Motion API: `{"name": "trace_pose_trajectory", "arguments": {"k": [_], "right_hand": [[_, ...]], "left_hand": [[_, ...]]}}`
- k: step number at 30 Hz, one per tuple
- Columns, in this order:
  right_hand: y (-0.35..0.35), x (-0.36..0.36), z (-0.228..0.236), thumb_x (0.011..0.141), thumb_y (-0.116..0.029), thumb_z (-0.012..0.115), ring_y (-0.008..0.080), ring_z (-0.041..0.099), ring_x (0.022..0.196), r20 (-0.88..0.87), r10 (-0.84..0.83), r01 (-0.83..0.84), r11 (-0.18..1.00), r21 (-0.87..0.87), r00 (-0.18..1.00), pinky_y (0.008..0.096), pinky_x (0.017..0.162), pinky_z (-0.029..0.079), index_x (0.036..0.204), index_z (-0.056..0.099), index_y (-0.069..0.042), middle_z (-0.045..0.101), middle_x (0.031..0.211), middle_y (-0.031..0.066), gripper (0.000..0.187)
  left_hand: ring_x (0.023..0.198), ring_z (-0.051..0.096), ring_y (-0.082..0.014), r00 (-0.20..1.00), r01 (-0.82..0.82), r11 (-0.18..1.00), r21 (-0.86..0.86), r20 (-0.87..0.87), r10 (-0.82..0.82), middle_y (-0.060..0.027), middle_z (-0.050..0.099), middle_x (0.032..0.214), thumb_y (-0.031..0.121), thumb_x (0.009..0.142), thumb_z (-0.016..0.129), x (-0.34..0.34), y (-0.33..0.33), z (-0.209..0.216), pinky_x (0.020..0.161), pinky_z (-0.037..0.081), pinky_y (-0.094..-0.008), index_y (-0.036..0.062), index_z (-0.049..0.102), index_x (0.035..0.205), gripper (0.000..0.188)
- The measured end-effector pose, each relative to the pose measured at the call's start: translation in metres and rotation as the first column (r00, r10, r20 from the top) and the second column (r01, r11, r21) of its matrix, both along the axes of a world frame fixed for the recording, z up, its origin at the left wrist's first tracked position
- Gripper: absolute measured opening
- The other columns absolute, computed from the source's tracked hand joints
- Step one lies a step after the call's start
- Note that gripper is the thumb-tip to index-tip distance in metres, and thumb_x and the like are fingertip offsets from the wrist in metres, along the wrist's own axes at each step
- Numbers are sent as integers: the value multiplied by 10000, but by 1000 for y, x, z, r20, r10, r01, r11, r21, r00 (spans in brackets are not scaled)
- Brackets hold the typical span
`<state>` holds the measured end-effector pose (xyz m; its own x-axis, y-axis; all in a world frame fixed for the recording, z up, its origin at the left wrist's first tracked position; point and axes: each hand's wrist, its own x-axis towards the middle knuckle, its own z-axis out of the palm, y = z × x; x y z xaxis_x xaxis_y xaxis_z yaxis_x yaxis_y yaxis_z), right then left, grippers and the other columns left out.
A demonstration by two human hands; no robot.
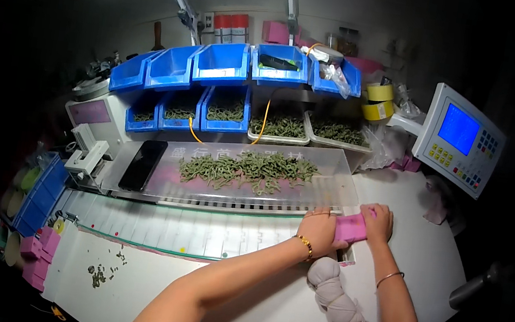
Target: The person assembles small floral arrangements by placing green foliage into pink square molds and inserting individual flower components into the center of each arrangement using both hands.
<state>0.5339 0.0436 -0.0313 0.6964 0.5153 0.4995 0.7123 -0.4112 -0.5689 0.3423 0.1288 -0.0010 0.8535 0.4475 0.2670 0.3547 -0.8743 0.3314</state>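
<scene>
A bright pink block (351, 228) lies between my two hands at the right end of the machine bed. My left hand (320, 228), wearing a beaded bracelet, is closed on its left end, while my right hand (378, 221), with a thin bangle on the wrist, grips the right end. Fingers partly hide the block, and the slot beneath it shows only in part. Beyond my left hand, many small green curled pieces (247, 167) are heaped on a clear plastic tray (332, 168). Nearer me, between my forearms, rests a tied pale grey cloth bundle (339, 302).
A black phone (143, 165) lies on the tray's left. Blue bins (220, 63) stand in two rows behind. A control panel (461, 140) with a blue screen juts out at right. Pink blocks (41, 257) stack at left; dark scraps (98, 275) lie on the white table.
</scene>
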Motion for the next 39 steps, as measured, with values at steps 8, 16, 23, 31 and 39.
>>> {"name": "trace_pose_trajectory", "arguments": {"k": [8, 16, 23, 31, 39], "right_hand": [[-50, -63, -6, 789, -410, 739, 310, 554, 1017, -2, -13, 13, 998, -63, 1000, 395, 915, 433, 954, 725, -164, 633, 1038, 91, 297], [-34, -114, 18, 799, -326, 785, 259, 554, 1148, -592, 464, -618, 782, -76, 659, 348, 990, 442, 1298, 571, -3, 593, 1159, 147, 632], [-26, -236, 61, 681, -339, 832, 368, 496, 1194, -328, 733, -773, 414, -480, 596, 399, 1041, 413, 1347, 519, -20, 487, 1290, 228, 802], [-42, -294, 55, 661, -254, 822, 389, 562, 1060, -151, 812, -800, 491, -346, 564, 431, 894, 488, 1262, 491, -18, 507, 1180, 202, 725], [-97, -329, 80, 664, -86, 809, 331, 593, 954, 308, 799, -817, 568, -100, 517, 414, 790, 512, 1256, 488, -72, 551, 1170, 152, 674]], "left_hand": [[1070, 526, -320, 997, 69, 998, -8, 33, -69, -160, 556, 1103, 536, 718, 772, -77, -34, 9, 888, 427, -418, 37, 595, 1216, 726], [994, 538, -327, 987, 37, 997, 70, 153, -47, -162, 566, 1061, 589, 697, 765, -200, -17, 3, 846, 444, -425, 39, 602, 1226, 780], [1046, 531, -339, 996, 49, 997, 54, 68, -53, -161, 556, 1124, 575, 699, 787, -317, -3, 5, 923, 441, -429, 89, 584, 1300, 798], [1141, 500, -329, 980, -120, 985, 123, 172, 98, -154, 551, 1201, 480, 798, 744, -367, -26, 23, 1010, 359, -460, 69, 561, 1298, 673], [1032, 586, -165, 870, 89, 911, -402, 477, 126, -87, 602, 1147, 164, 809, 795, -337, -88, 31, 838, 496, -280, 67, 523, 1361, 623]]}}
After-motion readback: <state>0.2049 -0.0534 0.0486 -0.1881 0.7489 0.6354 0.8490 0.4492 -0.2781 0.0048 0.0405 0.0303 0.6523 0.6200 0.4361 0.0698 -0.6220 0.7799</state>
